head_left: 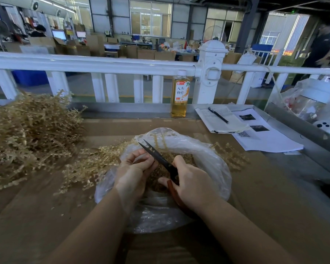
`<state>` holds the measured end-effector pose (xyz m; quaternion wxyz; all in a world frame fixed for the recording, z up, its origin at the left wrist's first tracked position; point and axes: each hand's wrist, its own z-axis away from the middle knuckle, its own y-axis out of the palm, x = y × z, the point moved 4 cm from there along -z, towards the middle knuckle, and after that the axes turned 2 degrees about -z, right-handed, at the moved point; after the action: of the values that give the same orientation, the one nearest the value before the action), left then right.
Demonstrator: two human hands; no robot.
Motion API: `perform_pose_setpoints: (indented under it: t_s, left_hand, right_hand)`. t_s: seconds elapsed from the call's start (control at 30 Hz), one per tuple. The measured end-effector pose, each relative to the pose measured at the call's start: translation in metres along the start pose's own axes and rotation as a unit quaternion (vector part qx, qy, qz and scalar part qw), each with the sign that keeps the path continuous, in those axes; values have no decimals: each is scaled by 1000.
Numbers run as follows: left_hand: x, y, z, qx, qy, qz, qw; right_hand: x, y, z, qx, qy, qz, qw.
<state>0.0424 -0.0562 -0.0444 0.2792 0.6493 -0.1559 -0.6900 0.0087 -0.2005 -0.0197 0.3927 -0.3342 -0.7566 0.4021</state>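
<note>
Black scissors (157, 156) in grip of right hand (194, 185), blades beside left hand (133, 170), apparently pinching a sprig (152, 149)

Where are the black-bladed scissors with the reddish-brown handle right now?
Head view, centre: the black-bladed scissors are gripped by the right hand, blades slightly open above the clear plastic bag, just right of the left hand.

The left forearm (95, 225) and right forearm (240, 227) reach forward and converge. The right hand (191, 180) curls round the handle of the scissors (160, 159), thumb over it. Just left of that grip, the left hand (135, 168) curls its fingers inward, their hold unclear.
</note>
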Motion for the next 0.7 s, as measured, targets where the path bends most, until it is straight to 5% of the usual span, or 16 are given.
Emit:
perform_pose_setpoints:
  t_s: [0.7]
  left_hand:
    - [1, -1, 0, 4, -19, 18, 1000]
  right_hand:
    - [1, -1, -3, 20, -7, 0, 1000]
